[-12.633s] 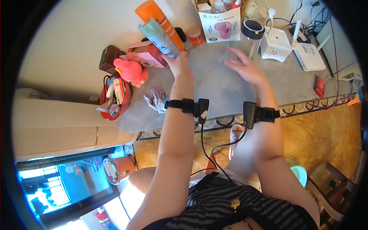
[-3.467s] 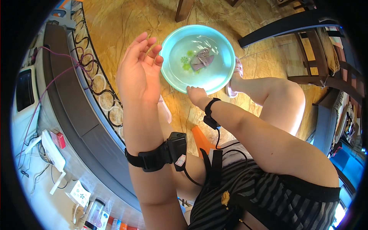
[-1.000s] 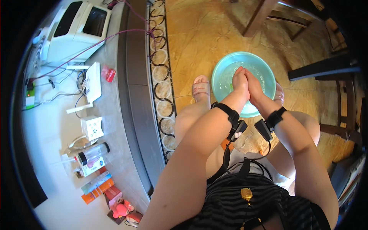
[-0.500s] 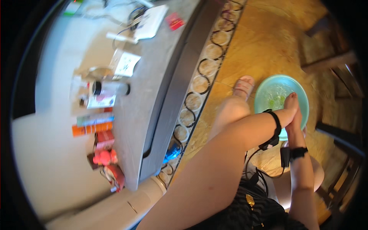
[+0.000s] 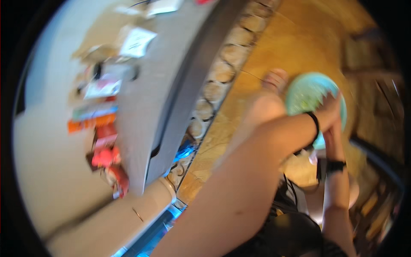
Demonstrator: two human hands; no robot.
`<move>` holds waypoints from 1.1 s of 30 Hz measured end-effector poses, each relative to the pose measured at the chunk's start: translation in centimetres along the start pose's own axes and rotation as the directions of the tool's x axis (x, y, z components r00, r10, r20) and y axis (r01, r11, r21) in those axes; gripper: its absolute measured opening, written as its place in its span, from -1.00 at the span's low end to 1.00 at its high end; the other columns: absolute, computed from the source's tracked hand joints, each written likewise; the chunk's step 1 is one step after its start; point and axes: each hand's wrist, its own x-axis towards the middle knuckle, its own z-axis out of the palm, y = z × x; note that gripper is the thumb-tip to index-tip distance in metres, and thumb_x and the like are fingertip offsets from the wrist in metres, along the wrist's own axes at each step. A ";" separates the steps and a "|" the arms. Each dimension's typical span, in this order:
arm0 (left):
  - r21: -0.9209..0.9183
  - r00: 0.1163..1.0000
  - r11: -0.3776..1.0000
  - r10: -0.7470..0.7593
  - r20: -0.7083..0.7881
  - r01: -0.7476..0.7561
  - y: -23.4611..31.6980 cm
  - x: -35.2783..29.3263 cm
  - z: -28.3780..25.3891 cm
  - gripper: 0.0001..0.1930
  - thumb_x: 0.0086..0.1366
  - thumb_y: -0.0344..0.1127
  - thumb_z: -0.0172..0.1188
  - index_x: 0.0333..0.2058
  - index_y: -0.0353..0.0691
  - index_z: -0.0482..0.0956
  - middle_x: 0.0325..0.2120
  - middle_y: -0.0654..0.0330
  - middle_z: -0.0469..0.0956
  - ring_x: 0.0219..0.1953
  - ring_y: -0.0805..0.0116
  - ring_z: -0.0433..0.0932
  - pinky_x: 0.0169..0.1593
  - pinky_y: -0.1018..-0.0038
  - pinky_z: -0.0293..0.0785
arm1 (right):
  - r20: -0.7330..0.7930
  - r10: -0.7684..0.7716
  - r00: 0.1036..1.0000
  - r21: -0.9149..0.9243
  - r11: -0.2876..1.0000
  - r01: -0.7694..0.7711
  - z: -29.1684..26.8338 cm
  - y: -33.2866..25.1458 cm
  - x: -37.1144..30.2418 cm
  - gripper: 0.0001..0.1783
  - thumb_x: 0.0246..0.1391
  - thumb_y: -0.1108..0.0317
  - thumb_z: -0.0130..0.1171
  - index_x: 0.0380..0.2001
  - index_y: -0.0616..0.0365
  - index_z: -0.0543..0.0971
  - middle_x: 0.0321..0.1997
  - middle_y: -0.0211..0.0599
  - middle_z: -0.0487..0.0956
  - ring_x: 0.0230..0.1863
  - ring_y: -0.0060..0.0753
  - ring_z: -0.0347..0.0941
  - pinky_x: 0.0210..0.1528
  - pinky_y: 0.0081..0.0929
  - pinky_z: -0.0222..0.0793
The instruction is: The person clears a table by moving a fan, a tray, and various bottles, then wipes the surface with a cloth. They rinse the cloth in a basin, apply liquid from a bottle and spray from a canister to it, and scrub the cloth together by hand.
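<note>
A light turquoise basin [image 5: 311, 77] sits on the floor, holding what looks like water and light green pieces [image 5: 306, 105]. Over its right side, my left hand [image 5: 330, 107] and my right hand [image 5: 333, 130] come together, touching or overlapping. Motion blurs the fingers, and whatever may lie between the palms is hidden. A black strap [image 5: 317, 124] circles my left wrist. Another black strap with a small box [image 5: 335, 166] is on my right wrist.
Left stands a grey-topped counter [image 5: 147, 94] with boxes, a bottle and a pink figurine [image 5: 106, 157]. My slippered foot [image 5: 275, 79] is beside the basin. Dark wooden furniture [image 5: 372, 94] lines the right. A blue bag [image 5: 185, 150] lies by the counter's base; a pale cabinet [image 5: 141, 214] is lower left.
The view has shifted and blurred, with the counter and basin sitting higher in the picture. My hands stay together and appear slightly farther right over the basin.
</note>
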 end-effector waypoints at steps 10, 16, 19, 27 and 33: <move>-0.571 0.999 0.820 -0.024 0.023 0.033 2.5 2.3 -2.9 -0.27 0.22 0.23 -0.22 0.18 -0.23 0.10 0.17 0.09 0.12 0.21 0.20 0.07 0.21 0.27 -0.02 | -0.070 0.222 0.973 0.005 0.975 -0.222 -4.9 1.7 5.4 -0.73 0.19 0.31 -0.12 -0.11 0.21 0.40 -0.52 -0.44 0.37 -0.66 -0.68 0.08 -0.66 -0.69 -0.03; -0.452 0.998 0.890 0.039 -0.048 -0.057 3.0 0.1 -3.7 -0.32 0.22 0.20 -0.19 0.11 -0.25 0.22 0.12 0.11 0.20 0.20 0.24 0.05 0.24 0.27 -0.16 | -0.160 0.233 0.959 -0.106 0.962 -0.252 -4.7 1.4 5.4 -0.73 0.22 0.19 -0.18 -0.38 0.15 0.38 -0.68 -0.52 0.25 -0.75 -0.66 0.04 -0.72 -0.63 -0.09; -0.417 0.996 0.904 0.088 -0.035 -0.094 2.1 1.7 -4.0 -0.34 0.23 0.20 -0.19 0.06 -0.27 0.28 0.11 0.11 0.22 0.20 0.25 0.06 0.24 0.27 -0.15 | -0.166 0.237 0.957 -0.117 0.959 -0.258 -4.4 1.6 5.3 -0.67 0.22 0.11 -0.20 -0.48 0.10 0.34 -0.72 -0.52 0.21 -0.77 -0.64 0.01 -0.74 -0.61 -0.11; -0.416 0.998 0.908 0.066 0.023 -0.051 2.2 1.8 -2.9 -0.39 0.23 0.20 -0.18 -0.01 -0.23 0.36 0.05 0.12 0.28 0.16 0.26 0.09 0.22 0.28 -0.14 | -0.240 0.232 0.943 -0.178 0.944 -0.277 -4.6 -0.1 5.1 -0.63 0.21 0.06 -0.21 -0.56 0.06 0.29 -0.72 -0.51 0.21 -0.78 -0.62 -0.01 -0.73 -0.57 -0.09; -0.411 0.978 0.911 0.116 0.173 -0.035 2.2 1.5 -2.9 -0.45 0.20 0.14 -0.07 -0.09 -0.25 0.36 -0.24 0.05 0.43 -0.23 0.22 0.40 -0.17 0.29 0.30 | -0.081 0.081 0.993 -0.136 0.986 -0.091 -2.4 0.3 5.5 -0.68 0.16 0.13 -0.14 -0.17 0.06 0.46 -0.29 -0.38 0.45 -0.35 -0.52 0.32 -0.33 -0.48 0.29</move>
